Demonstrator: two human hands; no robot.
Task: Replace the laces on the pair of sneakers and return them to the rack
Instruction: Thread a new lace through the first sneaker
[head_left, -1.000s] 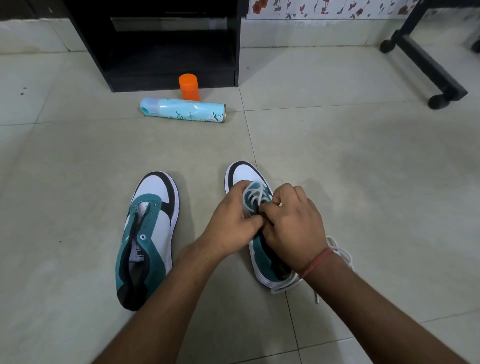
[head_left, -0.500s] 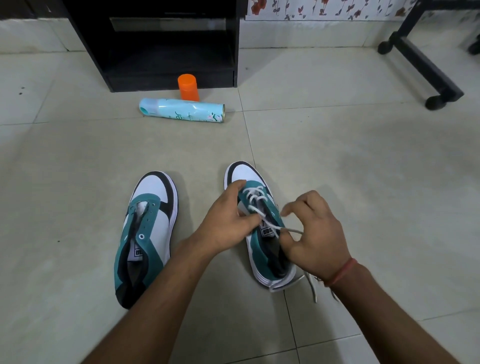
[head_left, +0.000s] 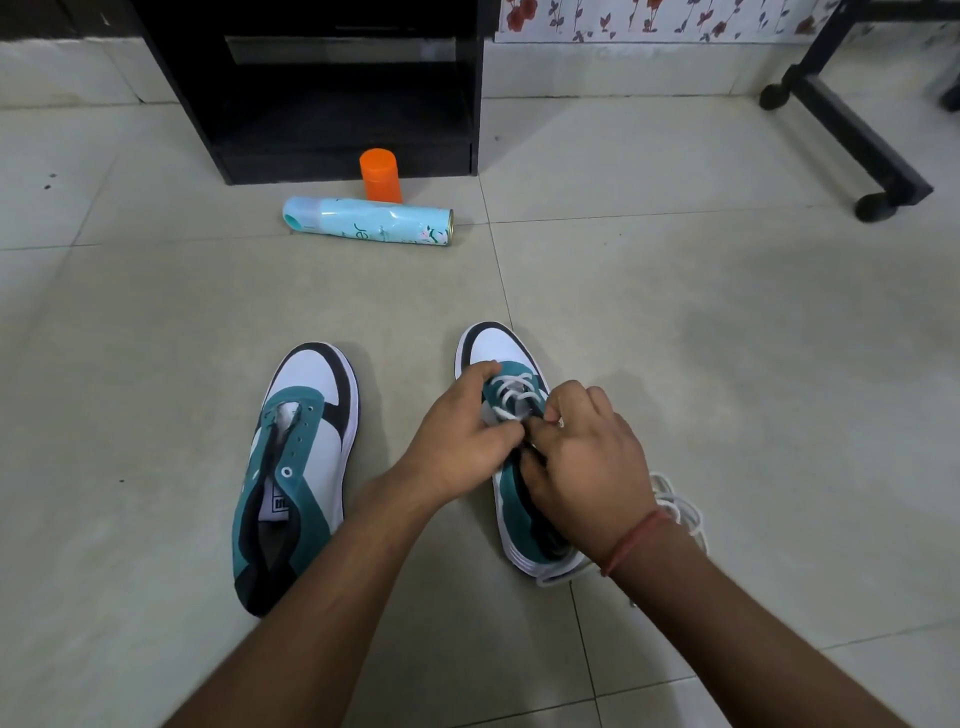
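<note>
Presently, item one: right sneaker (head_left: 511, 499), on the floor tiles (head_left: 727, 364) toward the near edge, partly laced. White lace (head_left: 511, 397), judged soft, limp and light, is crossed through the front eyelets; its slack is heaped by the heel. It is pinched by the right hand (head_left: 582, 462) with curled fingers, best taken close to the tip. The shoe is steadied by the left hand (head_left: 457, 436), fingers curled on its tongue. Item two: left sneaker (head_left: 296, 467), unlaced, alongside. Rack (head_left: 343, 88) is stood at the far edge.
</note>
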